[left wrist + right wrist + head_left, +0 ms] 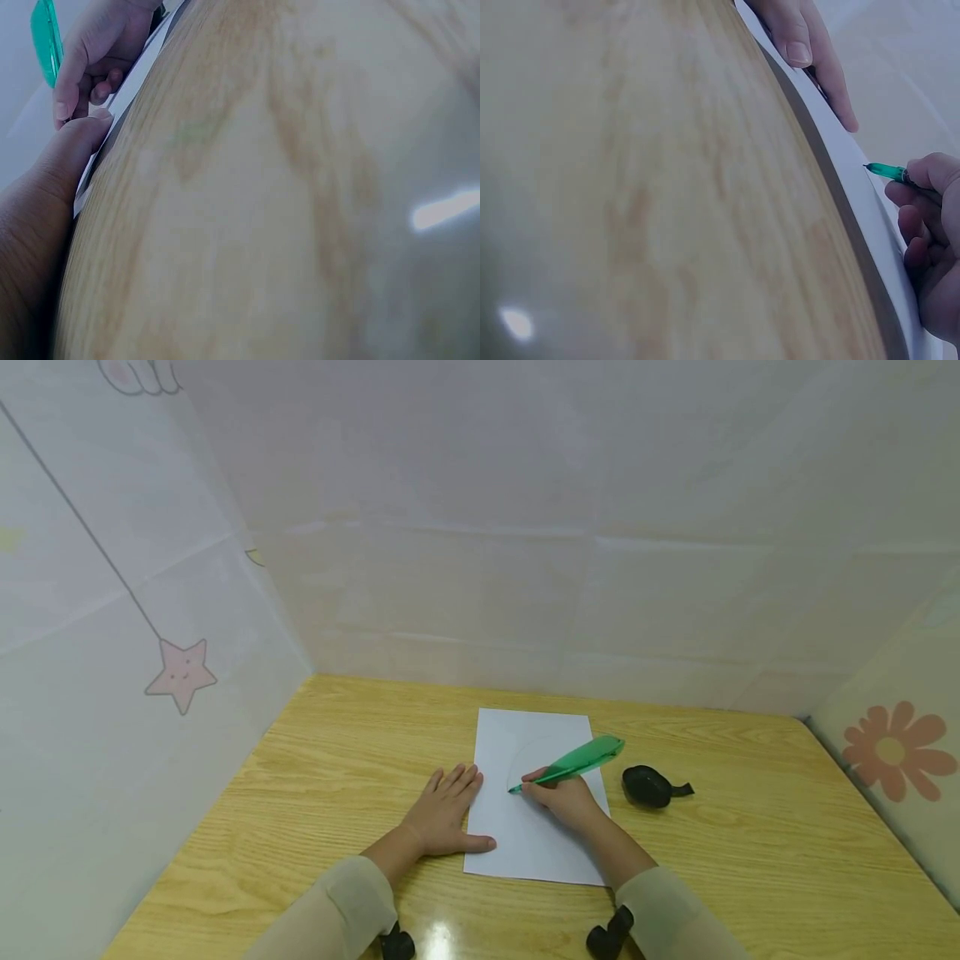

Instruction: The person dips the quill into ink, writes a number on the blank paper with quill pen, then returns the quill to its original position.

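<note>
A sheet of white paper (536, 852) lies on the table, with a thin curved line drawn on its upper middle. My right hand (572, 803) pinches a green feather pen (581, 760) near its tip, the feather slanting up to the right. In the right wrist view the pen's dark point (867, 166) is at the paper. My left hand (444, 820) is spread flat at the sheet's left edge, thumb over the paper and fingertips right at its side. In the left wrist view only the left thumb (71, 150) and part of that hand show.
A black rounded object (647, 787) with a short tail lies right of the paper. The wood-grain table (322, 777) meets a pale printed cloth (480, 593) at the back and sides. Black devices (611, 933) are strapped at both wrists by the sleeves.
</note>
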`<state>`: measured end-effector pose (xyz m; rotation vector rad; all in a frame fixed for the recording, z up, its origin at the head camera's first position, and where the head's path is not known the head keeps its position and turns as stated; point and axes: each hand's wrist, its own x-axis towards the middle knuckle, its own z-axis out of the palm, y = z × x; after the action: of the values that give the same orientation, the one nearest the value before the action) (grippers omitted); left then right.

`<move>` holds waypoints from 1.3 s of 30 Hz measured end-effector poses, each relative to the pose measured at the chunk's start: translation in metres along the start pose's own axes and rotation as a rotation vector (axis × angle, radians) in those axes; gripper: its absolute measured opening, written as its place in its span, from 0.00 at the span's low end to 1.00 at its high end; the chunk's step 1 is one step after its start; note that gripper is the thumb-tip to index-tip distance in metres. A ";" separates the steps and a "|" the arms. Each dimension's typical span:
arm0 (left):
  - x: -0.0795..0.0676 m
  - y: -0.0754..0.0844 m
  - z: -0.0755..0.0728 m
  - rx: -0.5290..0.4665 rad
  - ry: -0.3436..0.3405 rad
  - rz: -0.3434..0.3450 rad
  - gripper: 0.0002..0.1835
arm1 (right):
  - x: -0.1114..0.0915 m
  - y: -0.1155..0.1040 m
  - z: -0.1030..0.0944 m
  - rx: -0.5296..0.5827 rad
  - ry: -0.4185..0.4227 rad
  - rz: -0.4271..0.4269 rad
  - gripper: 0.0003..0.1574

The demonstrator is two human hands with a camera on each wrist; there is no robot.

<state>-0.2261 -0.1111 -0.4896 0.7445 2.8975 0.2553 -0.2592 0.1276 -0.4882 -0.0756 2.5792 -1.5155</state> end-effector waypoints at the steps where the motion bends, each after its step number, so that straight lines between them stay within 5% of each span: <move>1: 0.000 0.000 0.000 0.000 0.001 0.000 0.58 | -0.001 0.000 0.000 0.000 -0.001 0.001 0.09; 39: 0.002 -0.002 0.003 -0.031 0.005 0.008 0.58 | -0.020 -0.001 -0.008 -0.031 -0.053 -0.058 0.10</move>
<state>-0.2279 -0.1117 -0.4930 0.7513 2.8889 0.3033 -0.2408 0.1365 -0.4812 -0.1927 2.5804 -1.4724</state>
